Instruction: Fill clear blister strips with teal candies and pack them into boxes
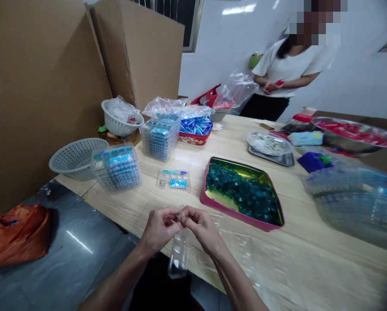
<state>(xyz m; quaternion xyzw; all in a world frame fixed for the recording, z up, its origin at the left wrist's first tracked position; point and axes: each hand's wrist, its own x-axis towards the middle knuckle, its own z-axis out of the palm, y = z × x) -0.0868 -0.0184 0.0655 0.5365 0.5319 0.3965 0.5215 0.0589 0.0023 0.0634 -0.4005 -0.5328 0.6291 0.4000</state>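
Observation:
At the near table edge, my left hand (159, 229) and my right hand (198, 224) are both closed on a clear plastic tray (179, 255). The tray is turned on edge and hangs down below my fingers, which meet near its upper end. Just beyond my hands lies a filled clear tray (174, 179) holding a blue card and a pen-like blue item. Right of it stands a pink-rimmed tin (241, 218) of dark teal translucent pieces (245, 185). My fingertips are partly hidden by each other.
Stacks of filled trays (117, 168) (161, 138) stand at the left, beside a grey basket (73, 157). A red container (196, 138) holds blue pens. At the right are a clear bag (352, 203) and a metal bowl (342, 140). A person (287, 65) stands across the table.

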